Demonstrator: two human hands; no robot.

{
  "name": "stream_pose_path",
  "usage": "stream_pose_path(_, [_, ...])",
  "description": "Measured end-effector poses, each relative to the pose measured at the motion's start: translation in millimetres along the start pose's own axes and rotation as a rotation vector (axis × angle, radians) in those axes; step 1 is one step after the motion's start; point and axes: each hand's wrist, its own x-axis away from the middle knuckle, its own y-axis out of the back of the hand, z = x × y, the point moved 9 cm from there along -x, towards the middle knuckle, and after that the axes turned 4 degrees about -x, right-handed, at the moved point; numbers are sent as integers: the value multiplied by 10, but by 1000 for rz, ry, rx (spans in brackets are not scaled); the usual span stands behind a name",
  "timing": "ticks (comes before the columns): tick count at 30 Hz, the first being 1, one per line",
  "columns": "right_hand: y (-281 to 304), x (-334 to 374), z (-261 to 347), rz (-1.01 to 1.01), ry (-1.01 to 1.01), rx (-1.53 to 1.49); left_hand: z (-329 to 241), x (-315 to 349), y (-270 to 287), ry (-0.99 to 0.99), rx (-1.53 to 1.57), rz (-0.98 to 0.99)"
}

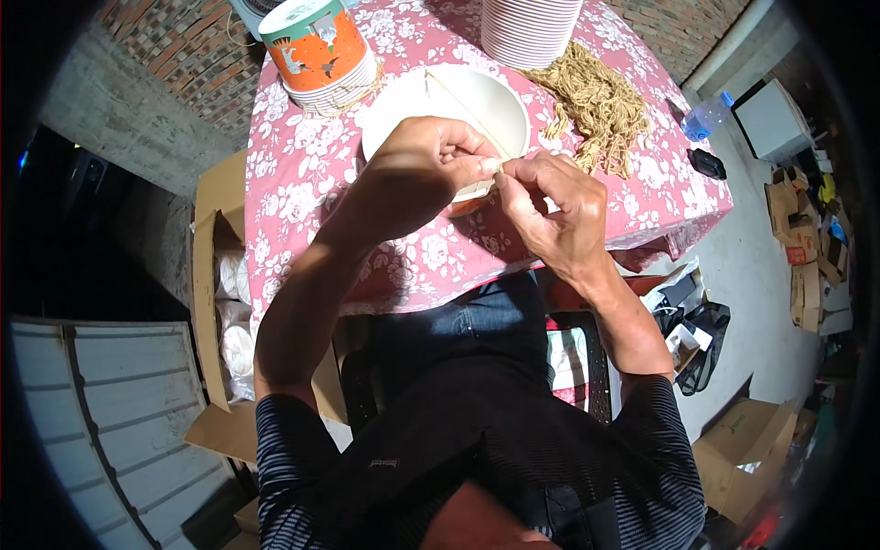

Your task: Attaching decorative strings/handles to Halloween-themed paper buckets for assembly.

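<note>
Both hands meet over the near rim of a white paper bucket (502, 103), whose outside shows a bit of orange below my fingers. A thin tan cord (463, 105) stretches across the bucket's mouth from the far rim to my fingertips. My left hand (426, 165) pinches the cord between thumb and forefinger. Right beside it, my right hand (561, 206) pinches the cord too, fingertips nearly touching the left ones. The exact end or knot between the fingers is too small to make out. A loose heap of tan cords (594, 105) lies to the right of the bucket.
A pink flowered tablecloth (302, 211) covers the table. An orange and green bucket stack (321, 57) stands far left, a tall white bucket stack (530, 32) at the back. A plastic bottle (706, 117) and black object (707, 164) sit right. An open cardboard box (213, 302) stands left.
</note>
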Motion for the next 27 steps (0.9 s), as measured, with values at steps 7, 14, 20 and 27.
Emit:
stream_pose_path(7, [10, 2, -38, 31, -92, -39, 26, -33, 3, -150, -56, -102])
stream_pose_path(14, [41, 134, -411, -19, -497, -400, -10, 0, 21, -99, 6, -94])
stream_pose_path(20, [-12, 231, -601, -29, -689, -555, -53, 63, 11, -137, -21, -43])
stream_pose_path(27, [-150, 257, -676, 26, -811, -796, -152, 116, -66, -139, -194, -10])
